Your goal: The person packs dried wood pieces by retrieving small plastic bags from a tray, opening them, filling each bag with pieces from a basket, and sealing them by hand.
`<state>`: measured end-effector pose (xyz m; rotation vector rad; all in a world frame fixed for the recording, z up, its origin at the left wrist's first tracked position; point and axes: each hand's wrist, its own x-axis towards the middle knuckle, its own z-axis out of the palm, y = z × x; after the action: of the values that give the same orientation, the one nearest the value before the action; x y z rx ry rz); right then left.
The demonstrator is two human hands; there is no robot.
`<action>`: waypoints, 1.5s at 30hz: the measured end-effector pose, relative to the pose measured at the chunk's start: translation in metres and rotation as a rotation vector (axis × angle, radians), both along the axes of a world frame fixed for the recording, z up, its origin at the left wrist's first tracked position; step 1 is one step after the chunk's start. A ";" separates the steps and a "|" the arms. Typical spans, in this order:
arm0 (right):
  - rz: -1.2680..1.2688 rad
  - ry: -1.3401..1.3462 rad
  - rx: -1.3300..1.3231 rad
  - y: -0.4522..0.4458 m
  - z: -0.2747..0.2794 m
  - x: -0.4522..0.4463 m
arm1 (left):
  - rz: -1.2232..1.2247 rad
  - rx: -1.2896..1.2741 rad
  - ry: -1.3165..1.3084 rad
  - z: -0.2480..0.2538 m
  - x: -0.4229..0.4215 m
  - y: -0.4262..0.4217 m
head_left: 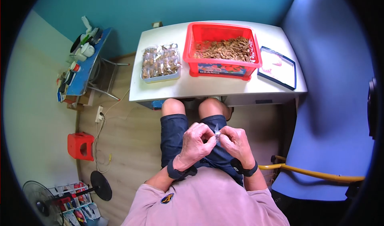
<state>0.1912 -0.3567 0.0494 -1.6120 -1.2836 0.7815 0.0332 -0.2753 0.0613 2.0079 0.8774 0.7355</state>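
Observation:
My left hand [197,140] and my right hand [235,141] are close together above my lap, fingers pinched. Between them they hold a small piece of clear plastic [217,128], which looks like a little bag with its tip pointing up; its contents cannot be made out. On the white table [160,91] in front of me stands a red plastic basket [190,46], with many brown, root-like pieces [228,50] heaped inside. To its left, a shallow pale tray [162,79] is filled with small clear bags [161,62] of brown pieces.
A dark-framed tray [294,78] with a white inside lies at the table's right end. A blue side table [82,80] with clutter stands at left, near a red stool [81,146], cables and a fan [42,206]. A yellow bar [312,175] runs at my right.

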 end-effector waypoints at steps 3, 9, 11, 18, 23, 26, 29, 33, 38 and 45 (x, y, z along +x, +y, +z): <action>0.020 0.142 -0.061 -0.004 -0.002 0.005 | -0.136 0.187 -0.057 0.003 0.000 0.003; 0.052 0.251 -0.083 -0.003 0.000 0.007 | -0.299 0.243 0.018 -0.007 -0.003 0.002; 0.068 0.309 -0.116 -0.002 0.001 0.006 | -0.292 0.234 0.008 -0.013 -0.004 0.004; 0.114 0.255 -0.178 0.002 0.001 0.002 | -0.230 0.213 -0.025 -0.018 -0.006 0.001; 0.165 0.151 -0.185 0.003 0.009 0.002 | -0.257 0.266 -0.028 -0.012 -0.009 0.001; 0.183 0.077 -0.166 0.003 0.006 -0.001 | -0.278 0.258 0.002 -0.013 -0.013 -0.001; 0.225 -0.058 -0.157 0.005 0.010 -0.002 | -0.292 0.273 0.029 -0.014 -0.017 -0.001; 0.290 -0.153 -0.185 0.007 0.023 -0.008 | -0.331 0.303 0.190 -0.011 -0.024 -0.005; 0.412 -0.450 -0.076 0.006 -0.001 -0.011 | -0.308 0.192 0.216 -0.031 -0.026 -0.013; 0.410 -0.119 -0.282 -0.008 -0.019 -0.017 | -0.402 -0.367 0.150 -0.039 -0.044 -0.010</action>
<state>0.1737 -0.3651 0.0303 -1.6522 -1.6802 1.1746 -0.0105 -0.2857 0.0226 1.8384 0.6083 0.1829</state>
